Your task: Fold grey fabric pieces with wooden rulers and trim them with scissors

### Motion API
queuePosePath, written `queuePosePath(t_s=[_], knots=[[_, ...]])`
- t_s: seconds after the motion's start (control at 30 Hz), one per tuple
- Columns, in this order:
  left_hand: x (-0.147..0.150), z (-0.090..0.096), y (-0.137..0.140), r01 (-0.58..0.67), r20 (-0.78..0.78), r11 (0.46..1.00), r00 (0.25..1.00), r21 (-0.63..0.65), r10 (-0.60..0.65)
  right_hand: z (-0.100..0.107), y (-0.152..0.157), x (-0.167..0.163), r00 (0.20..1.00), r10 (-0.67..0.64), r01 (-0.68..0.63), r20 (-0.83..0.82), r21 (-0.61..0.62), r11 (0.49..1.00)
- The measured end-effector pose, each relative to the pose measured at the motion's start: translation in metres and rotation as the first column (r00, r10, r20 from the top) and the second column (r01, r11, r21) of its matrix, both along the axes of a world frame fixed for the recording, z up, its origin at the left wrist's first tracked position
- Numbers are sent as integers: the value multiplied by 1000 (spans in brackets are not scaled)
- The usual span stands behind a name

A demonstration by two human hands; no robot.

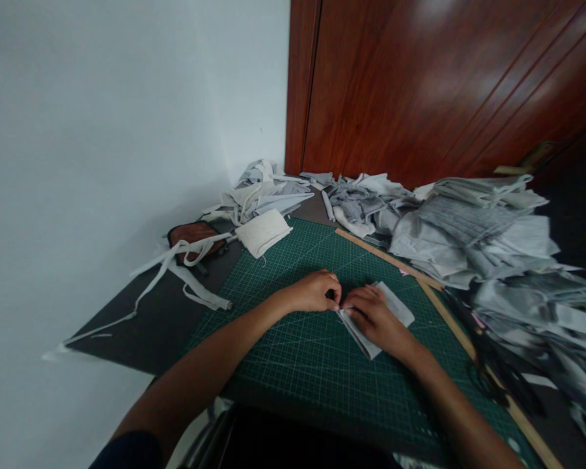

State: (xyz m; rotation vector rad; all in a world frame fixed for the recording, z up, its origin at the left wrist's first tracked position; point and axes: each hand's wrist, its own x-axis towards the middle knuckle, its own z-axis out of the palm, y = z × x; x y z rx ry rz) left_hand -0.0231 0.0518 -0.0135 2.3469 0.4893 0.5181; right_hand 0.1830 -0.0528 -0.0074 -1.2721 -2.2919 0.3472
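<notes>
A folded piece of light grey fabric (pixel 395 305) lies on the green cutting mat (pixel 293 365). My left hand (pixel 316 291) is closed in a pinch at the fabric's left corner, thumb and forefinger meeting at its edge. Over the middle of the same piece, my right hand (pixel 374 319) grips it with bent fingers close to the left fingertips. The palm covers part of the fold. Whether anything small sits between the fingertips cannot be made out. Beyond my left hand, a folded cream cloth (pixel 264 232) rests at the mat's far left edge.
Wooden rulers (pixel 452 319) run along the mat's right side, with dark scissors (pixel 486 381) beside them. Heaps of grey fabric (pixel 469 228) fill the right and back. A brown pouch (pixel 195 240) and pale fabric strips (pixel 202 293) lie left, near the white wall (pixel 102 163).
</notes>
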Motion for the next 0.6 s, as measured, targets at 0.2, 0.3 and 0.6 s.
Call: queuePosePath(t_s=[0.2, 0.3, 0.6], knots=[[1, -4, 2, 1, 20, 1000, 1000, -12, 0, 8, 8, -3, 999, -20, 23, 49, -45, 999], [1, -2, -1, -9, 20, 1000, 1000, -11, 9, 17, 11, -5, 986, -21, 34, 163, -80, 996], [-1, 8, -9, -143, 26, 986, 989, -88, 146, 18, 10, -1, 982, 82, -62, 173, -119, 991]])
